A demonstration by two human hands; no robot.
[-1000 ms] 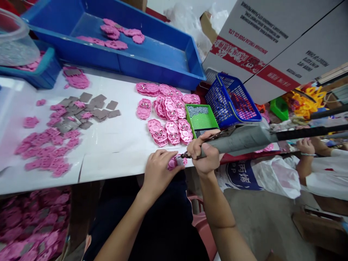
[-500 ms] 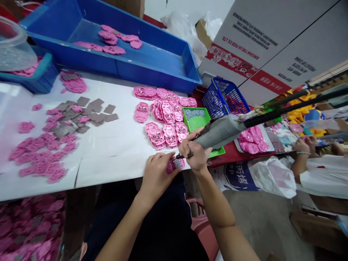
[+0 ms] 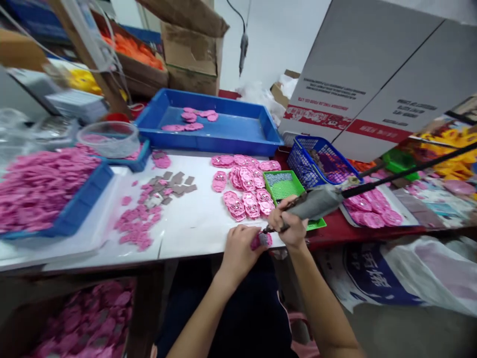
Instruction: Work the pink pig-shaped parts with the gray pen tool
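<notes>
Here, right hand (image 3: 289, 224) grips slanting driver (image 3: 318, 203), bit (image 3: 266, 230) leftward; left hand (image 3: 241, 246) pinches pink part (image 3: 256, 242).

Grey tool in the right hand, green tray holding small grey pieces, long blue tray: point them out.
Grey tool (image 3: 319, 201): head view, middle of its body.
Green tray (image 3: 286, 190): head view, its bare perforated floor.
Long blue tray (image 3: 223, 144): head view, its front wall.
</notes>
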